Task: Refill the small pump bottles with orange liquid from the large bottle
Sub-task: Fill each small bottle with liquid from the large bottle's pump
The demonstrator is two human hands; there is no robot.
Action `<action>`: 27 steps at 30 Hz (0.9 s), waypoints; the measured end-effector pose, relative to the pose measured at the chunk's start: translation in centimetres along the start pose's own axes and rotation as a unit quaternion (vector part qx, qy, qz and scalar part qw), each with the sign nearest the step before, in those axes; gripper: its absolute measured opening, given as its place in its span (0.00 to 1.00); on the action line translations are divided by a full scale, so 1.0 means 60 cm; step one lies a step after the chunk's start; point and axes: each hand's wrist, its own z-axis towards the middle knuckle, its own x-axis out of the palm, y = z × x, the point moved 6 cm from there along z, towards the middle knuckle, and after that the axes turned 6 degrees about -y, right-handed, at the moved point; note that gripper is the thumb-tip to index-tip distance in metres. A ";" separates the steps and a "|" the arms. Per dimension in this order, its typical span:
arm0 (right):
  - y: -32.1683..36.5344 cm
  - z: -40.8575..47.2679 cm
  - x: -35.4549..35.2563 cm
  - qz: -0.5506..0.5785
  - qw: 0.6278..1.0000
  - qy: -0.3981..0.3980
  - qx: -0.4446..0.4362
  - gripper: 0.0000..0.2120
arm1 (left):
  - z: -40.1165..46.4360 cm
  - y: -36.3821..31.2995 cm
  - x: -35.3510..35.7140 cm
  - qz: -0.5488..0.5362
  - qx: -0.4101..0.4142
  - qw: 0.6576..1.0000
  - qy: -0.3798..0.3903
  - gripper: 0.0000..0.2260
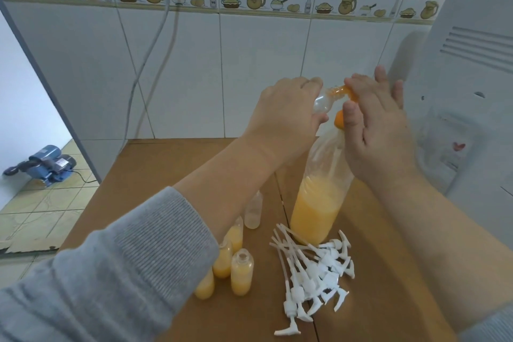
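My left hand [286, 114] grips a small clear bottle [323, 101], held tilted sideways above the table with orange drops inside its neck. My right hand [374, 125] pinches an orange piece [350, 92] at that bottle's mouth between thumb and forefinger, its other fingers straight. Just below stands the large clear bottle [315, 211], its lower half full of orange liquid and its orange top [338, 121] beside my right thumb. Several small bottles filled with orange liquid [241, 272] stand uncapped under my left forearm. An empty small bottle [253, 212] stands behind them.
A pile of white pump heads [313, 275] lies on the brown cardboard tabletop [155, 172] right of the small bottles. A white appliance [472, 91] stands close at the right. Cables [155, 50] hang down the tiled wall. A blue machine [44, 164] sits on the floor, far left.
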 end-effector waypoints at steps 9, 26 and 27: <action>-0.005 -0.022 0.020 0.038 0.999 -0.011 0.034 0.22 | -0.011 0.010 0.021 -0.013 -0.014 0.999 0.027 0.17; 0.002 -0.018 0.024 0.042 0.998 -0.019 0.030 0.21 | -0.002 0.011 0.018 -0.027 -0.007 1.000 0.012 0.13; 0.004 -0.014 0.022 0.041 0.999 -0.014 0.029 0.22 | 0.001 0.012 0.014 -0.026 -0.005 1.000 0.008 0.12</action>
